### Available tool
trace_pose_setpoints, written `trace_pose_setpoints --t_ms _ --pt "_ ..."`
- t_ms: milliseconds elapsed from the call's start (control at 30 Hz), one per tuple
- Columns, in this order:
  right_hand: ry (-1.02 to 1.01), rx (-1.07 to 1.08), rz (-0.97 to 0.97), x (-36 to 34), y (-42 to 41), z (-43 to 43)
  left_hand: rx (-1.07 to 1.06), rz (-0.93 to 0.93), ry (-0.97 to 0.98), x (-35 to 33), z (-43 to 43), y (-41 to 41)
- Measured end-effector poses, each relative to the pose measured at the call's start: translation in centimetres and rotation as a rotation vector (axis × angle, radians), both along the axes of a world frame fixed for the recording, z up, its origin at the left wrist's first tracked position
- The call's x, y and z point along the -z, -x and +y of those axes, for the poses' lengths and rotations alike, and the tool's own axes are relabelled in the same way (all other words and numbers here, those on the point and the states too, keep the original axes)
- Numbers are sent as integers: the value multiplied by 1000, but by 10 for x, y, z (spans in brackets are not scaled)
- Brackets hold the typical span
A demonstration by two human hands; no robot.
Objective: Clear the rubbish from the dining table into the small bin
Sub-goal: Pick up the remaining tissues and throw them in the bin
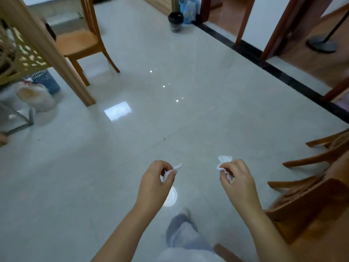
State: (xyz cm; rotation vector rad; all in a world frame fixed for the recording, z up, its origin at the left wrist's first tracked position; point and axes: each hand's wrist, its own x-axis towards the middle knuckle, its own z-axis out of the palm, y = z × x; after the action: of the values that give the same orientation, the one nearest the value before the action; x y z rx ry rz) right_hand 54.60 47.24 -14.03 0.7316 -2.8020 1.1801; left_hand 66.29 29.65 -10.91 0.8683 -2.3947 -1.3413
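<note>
Right hand point(238, 179) with tissue point(224, 160), chair point(302, 201) beside.

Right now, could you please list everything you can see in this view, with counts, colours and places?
left tissue: one, white, crumpled, near centre
right tissue: one, white, crumpled, right of centre
small bin: one, black, far end of floor by wall
wooden chair: one, orange-brown, upper left
side chairs: count unclear, brown, right edge, blurred
basket: one, blue, left, on floor
stand base: one, black, upper right doorway
floor: grey tiles, glossy
left hand: pinches left tissue
right hand: pinches right tissue
</note>
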Motion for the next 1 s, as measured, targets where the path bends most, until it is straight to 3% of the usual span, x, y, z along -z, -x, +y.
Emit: trace_pose_setpoints --t_ms 267,733,1000 --pt "67 187 69 -27 112 -34 166 89 -20 -27 -46 159" --pt "-59 536 140 -38 346 -97 541 116 -81 -32 -124 457" --pt "-97 758 97 -34 451 -74 768 96 -104 -28 -87 608"
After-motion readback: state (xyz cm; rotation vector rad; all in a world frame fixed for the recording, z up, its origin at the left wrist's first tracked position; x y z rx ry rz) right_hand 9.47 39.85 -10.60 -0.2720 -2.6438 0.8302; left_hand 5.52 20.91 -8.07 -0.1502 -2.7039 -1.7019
